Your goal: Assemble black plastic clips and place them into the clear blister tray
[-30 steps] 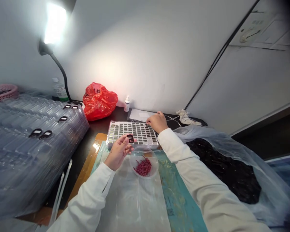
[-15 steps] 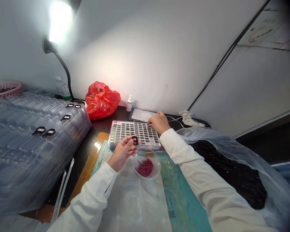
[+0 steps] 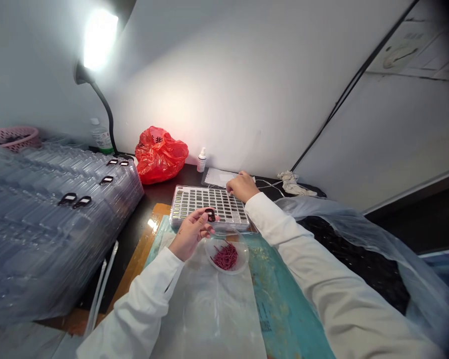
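Note:
My left hand [image 3: 191, 232] pinches a small black plastic frame part [image 3: 210, 215] with openings in it, raised in front of the tray. My right hand [image 3: 243, 186] reaches over the far right of a white compartment tray [image 3: 194, 218], whose many cells hold small dark pieces. Its fingers are drawn together down at the cells; whatever is between them is hidden. Just below my left hand stands a clear round bowl [image 3: 244, 259] with a heap of thin dark red sticks [image 3: 225, 257].
Stacked clear plastic trays [image 3: 26, 214] fill the left, with several black frame parts on top. Behind are a red plastic bag [image 3: 159, 157], a small white bottle [image 3: 201, 160] and a lit lamp [image 3: 100, 40]. A clear bag of black pieces [image 3: 344, 254] lies right.
The view has shifted slightly. My right hand has moved a little leftward over the tray's cells. My left hand still holds the black frame part in nearly the same place.

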### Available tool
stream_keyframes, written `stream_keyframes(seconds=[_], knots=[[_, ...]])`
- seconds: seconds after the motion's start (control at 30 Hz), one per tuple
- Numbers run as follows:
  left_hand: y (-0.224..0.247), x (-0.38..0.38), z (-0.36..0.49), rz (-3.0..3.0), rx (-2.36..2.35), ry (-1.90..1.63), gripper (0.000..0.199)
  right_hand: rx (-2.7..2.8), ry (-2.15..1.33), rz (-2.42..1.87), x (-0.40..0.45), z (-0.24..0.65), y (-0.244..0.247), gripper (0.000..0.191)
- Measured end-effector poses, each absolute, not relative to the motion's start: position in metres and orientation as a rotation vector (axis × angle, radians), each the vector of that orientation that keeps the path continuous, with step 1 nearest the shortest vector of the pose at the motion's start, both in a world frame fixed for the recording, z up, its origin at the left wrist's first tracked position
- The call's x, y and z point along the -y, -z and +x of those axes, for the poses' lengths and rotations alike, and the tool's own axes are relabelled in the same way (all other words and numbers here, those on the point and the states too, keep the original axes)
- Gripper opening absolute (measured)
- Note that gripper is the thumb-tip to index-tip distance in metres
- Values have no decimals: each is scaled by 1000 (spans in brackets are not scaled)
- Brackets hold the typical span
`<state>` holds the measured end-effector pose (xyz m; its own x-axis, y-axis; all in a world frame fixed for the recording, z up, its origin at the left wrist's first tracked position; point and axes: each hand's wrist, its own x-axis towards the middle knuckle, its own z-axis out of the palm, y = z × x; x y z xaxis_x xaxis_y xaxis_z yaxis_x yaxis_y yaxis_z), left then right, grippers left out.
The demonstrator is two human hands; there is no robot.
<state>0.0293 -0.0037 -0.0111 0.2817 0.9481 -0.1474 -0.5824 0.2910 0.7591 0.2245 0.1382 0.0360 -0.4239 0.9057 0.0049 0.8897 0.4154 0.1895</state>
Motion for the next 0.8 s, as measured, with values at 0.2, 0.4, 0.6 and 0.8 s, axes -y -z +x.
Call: stream_keyframes(seconds=[0.2, 0.4, 0.6, 0.8], knots=[[13, 4, 29, 666, -660, -1118, 52, -2586, -53, 1725, -148, 227, -40, 13], [11, 5, 28, 642, -651, -1132, 50, -2718, 35, 2033, -117, 233, -72, 24], [6, 9, 31, 624, -593, -1114, 47, -3019, 1431, 2143, -29, 216, -75, 22], [8, 12, 33, 671, -568, -1073, 47, -2978, 1820, 2260, 7, 204, -59, 20]])
